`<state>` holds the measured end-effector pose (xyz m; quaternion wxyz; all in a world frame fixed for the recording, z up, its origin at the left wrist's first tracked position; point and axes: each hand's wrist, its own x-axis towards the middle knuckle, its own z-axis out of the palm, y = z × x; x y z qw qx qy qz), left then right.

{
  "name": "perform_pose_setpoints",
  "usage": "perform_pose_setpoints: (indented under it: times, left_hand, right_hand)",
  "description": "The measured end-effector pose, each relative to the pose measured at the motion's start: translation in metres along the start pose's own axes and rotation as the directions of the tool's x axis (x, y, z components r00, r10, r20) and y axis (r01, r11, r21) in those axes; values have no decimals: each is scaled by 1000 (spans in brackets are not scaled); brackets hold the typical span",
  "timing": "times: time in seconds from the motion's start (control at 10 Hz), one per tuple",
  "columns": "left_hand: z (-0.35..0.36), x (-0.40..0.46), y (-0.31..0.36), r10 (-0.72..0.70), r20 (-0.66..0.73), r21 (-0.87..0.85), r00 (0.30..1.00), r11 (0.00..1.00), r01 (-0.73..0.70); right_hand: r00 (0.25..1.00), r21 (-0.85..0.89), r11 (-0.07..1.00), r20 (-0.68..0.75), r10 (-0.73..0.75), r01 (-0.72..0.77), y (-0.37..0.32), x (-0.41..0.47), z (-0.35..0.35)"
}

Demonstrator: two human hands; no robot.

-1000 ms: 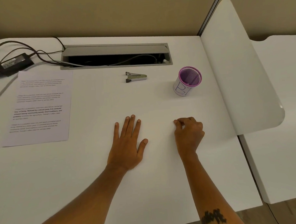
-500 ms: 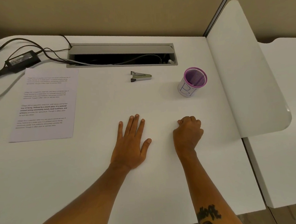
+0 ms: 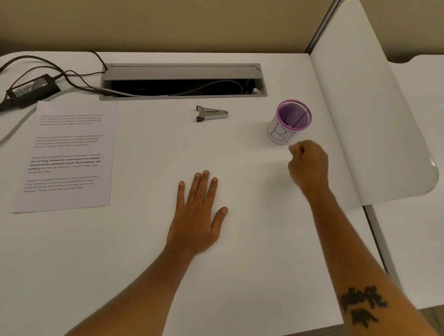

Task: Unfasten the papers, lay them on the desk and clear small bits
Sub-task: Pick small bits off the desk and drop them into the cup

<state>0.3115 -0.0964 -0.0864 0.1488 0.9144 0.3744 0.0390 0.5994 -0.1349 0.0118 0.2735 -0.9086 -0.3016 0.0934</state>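
The printed papers lie flat on the left of the white desk. A metal staple remover rests at the middle back. A purple mesh cup with a white label stands at the right. My left hand lies flat on the desk, palm down, fingers spread. Just in front of the cup hovers my right hand, lifted off the desk and curled into a fist. I cannot see anything inside the fist.
An open grey cable tray runs along the back of the desk. A black power adapter and cables lie at the back left. A white divider panel rises along the right edge, with another desk beyond it.
My right hand closed from a fingertip pinch on the desk into a fist, lifted and moved forward and right toward the cup. My left hand stayed flat.
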Motion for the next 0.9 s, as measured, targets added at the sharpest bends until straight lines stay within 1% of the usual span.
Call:
perform_pose_setpoints:
  times: [0.1,0.3,0.4,0.6,0.9]
  left_hand:
    - [-1,-1,0,0,3,7,1000,1000,0]
    - [-2,-1,1,0,6,0,1000,1000,0]
    - [-1,0,1,-3,9,-4,1000,1000,3]
    - [-2,-1,1,4,-2,-9,1000,1000,-4]
    - [-7,0,4,4,-2,1,1000,1000,-4]
  right_hand:
    - [998,53,998,-49,-42,45,-20,37,-20]
    - [993,-20,994,-34,-111,110,-41,82,-30]
    - [987,-81,985,-38,-154,150,-43,86,-32]
    - [969,-72,971,-82,-233,228,-45,83,-37]
    - [965,-7,974,-139,-223,224,-38,70,-40]
